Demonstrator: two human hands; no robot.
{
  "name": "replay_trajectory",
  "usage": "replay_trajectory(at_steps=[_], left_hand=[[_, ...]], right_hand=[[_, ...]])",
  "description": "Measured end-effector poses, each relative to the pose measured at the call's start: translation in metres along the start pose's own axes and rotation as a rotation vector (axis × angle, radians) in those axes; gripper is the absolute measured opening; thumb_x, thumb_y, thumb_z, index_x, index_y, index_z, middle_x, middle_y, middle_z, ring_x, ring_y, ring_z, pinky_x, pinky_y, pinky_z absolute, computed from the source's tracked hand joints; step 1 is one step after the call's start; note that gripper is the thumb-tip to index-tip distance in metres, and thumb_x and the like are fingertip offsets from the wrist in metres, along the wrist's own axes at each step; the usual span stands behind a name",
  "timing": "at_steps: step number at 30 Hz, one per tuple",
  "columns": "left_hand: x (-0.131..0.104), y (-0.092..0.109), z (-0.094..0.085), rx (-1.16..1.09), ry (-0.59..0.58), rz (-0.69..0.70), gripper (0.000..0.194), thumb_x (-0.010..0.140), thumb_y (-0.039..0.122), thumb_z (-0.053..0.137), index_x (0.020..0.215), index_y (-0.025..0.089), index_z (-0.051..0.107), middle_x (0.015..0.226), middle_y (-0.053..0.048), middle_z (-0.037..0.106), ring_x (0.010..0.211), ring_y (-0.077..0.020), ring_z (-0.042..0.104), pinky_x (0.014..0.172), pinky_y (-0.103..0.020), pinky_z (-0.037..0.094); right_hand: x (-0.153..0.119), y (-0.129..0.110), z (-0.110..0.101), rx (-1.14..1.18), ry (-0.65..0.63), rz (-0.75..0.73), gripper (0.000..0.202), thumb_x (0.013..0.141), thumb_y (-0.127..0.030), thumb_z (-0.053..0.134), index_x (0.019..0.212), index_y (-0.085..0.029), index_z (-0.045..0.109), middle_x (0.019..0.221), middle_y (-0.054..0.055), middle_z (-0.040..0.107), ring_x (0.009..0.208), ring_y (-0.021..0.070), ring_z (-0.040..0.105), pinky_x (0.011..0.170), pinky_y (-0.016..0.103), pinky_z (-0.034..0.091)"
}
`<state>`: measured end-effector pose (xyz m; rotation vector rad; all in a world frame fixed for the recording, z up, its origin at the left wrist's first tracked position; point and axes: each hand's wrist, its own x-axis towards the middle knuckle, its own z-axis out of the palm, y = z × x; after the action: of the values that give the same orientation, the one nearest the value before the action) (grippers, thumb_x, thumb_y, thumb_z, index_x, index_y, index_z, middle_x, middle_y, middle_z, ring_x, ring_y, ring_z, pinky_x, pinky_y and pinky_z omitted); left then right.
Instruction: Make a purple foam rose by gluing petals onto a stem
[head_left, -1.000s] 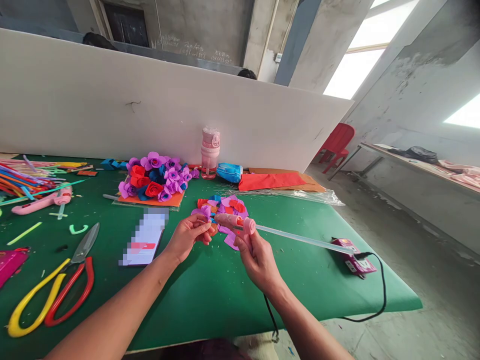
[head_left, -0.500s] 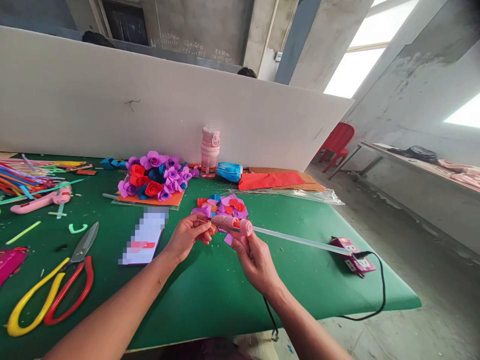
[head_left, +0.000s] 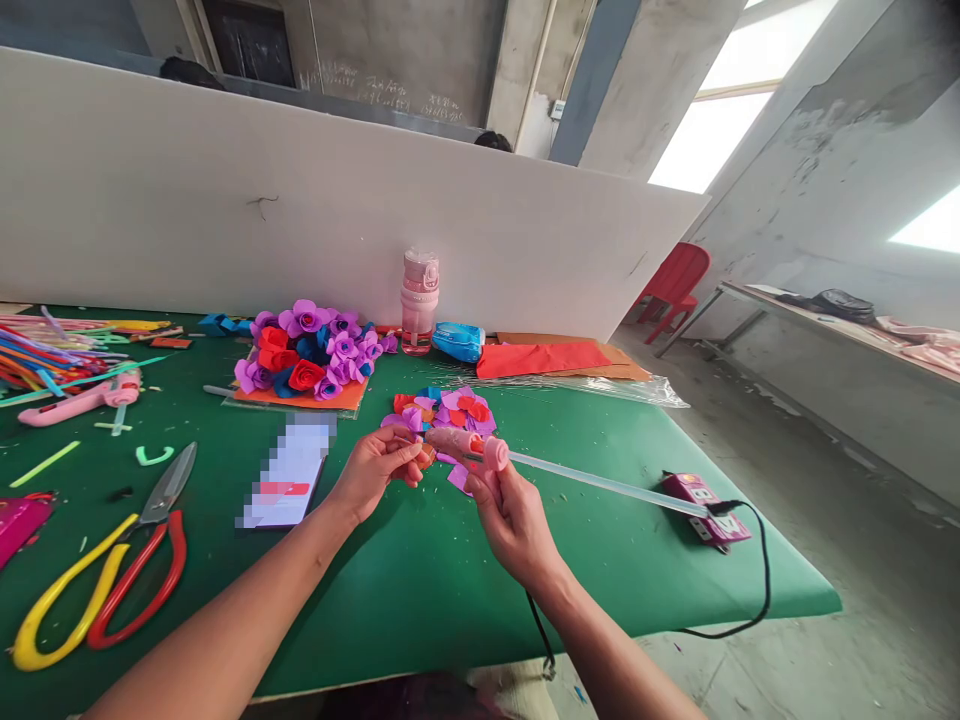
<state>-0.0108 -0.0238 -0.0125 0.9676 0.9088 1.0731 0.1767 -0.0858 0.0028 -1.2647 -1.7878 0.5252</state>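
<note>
My right hand (head_left: 517,525) is wrapped round the handle of a pink glue gun (head_left: 466,448), and a long clear glue stick (head_left: 600,480) sticks out of its back end to the right. The gun's tip points left at my left hand (head_left: 379,470), whose fingers are pinched together. Whatever they hold is too small to make out. Just beyond both hands lies a pile of purple, red and blue petals (head_left: 457,408). Farther left, a cluster of finished paper flowers (head_left: 311,350) rests on an orange sheet.
Scissors (head_left: 161,510), a phone (head_left: 289,475) and a second pink glue gun (head_left: 82,400) lie to the left. A pink bottle (head_left: 419,305) stands by the white partition (head_left: 300,200). A purple box (head_left: 705,510) with a black cable sits at right.
My right hand's glue gun has shifted very slightly right, its tip a little farther from my left fingers. My left hand has hardly moved.
</note>
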Motion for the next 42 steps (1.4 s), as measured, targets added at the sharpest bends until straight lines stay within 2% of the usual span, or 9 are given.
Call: replay_trajectory(at_steps=[3,13,24,33,42], left_hand=[[0.0,0.0003,-0.0003,0.001,0.0,0.004,0.024,0.066,0.03,0.075,0.079,0.016,0.059,0.066,0.0,0.069,0.048,-0.0099,0.057,0.049,-0.024,0.045],[0.0012,-0.0015,-0.0016,-0.015,0.01,-0.002,0.026,0.065,0.031,0.077,0.078,0.017,0.059,0.068,-0.002,0.071,0.047,-0.0105,0.058,0.05,-0.025,0.046],[-0.0004,0.0006,-0.0003,-0.012,0.009,-0.012,0.027,0.066,0.03,0.076,0.081,0.016,0.059,0.067,-0.001,0.07,0.048,-0.0095,0.058,0.049,-0.023,0.046],[0.0011,-0.0013,-0.0017,-0.019,0.004,-0.01,0.027,0.065,0.031,0.077,0.079,0.016,0.058,0.069,-0.002,0.071,0.047,-0.0098,0.058,0.049,-0.023,0.047],[0.0009,-0.0023,-0.0026,-0.01,-0.009,-0.005,0.028,0.066,0.031,0.076,0.081,0.016,0.058,0.069,-0.002,0.071,0.047,-0.0096,0.058,0.049,-0.023,0.047]], right_hand=[[0.0002,-0.0004,0.0014,0.002,-0.014,0.017,0.014,0.091,-0.03,0.042,0.086,-0.018,0.048,0.061,-0.004,0.044,0.051,0.0101,0.036,0.047,0.022,0.029],[-0.0009,0.0023,-0.0025,-0.015,0.067,0.044,0.018,0.091,-0.031,0.041,0.088,-0.018,0.052,0.06,-0.003,0.049,0.049,0.0101,0.038,0.047,0.022,0.032],[-0.001,0.0011,0.0026,0.026,0.024,0.05,0.019,0.091,-0.033,0.041,0.078,-0.02,0.043,0.058,-0.006,0.036,0.049,0.0095,0.03,0.047,0.021,0.028],[-0.0008,0.0023,-0.0005,0.025,0.039,0.072,0.019,0.092,-0.033,0.041,0.085,-0.018,0.05,0.059,-0.004,0.042,0.05,0.0102,0.034,0.049,0.022,0.03],[0.0006,0.0042,0.0046,0.041,0.014,0.069,0.018,0.091,-0.033,0.041,0.08,-0.019,0.043,0.06,-0.005,0.037,0.05,0.0094,0.03,0.047,0.021,0.026]])
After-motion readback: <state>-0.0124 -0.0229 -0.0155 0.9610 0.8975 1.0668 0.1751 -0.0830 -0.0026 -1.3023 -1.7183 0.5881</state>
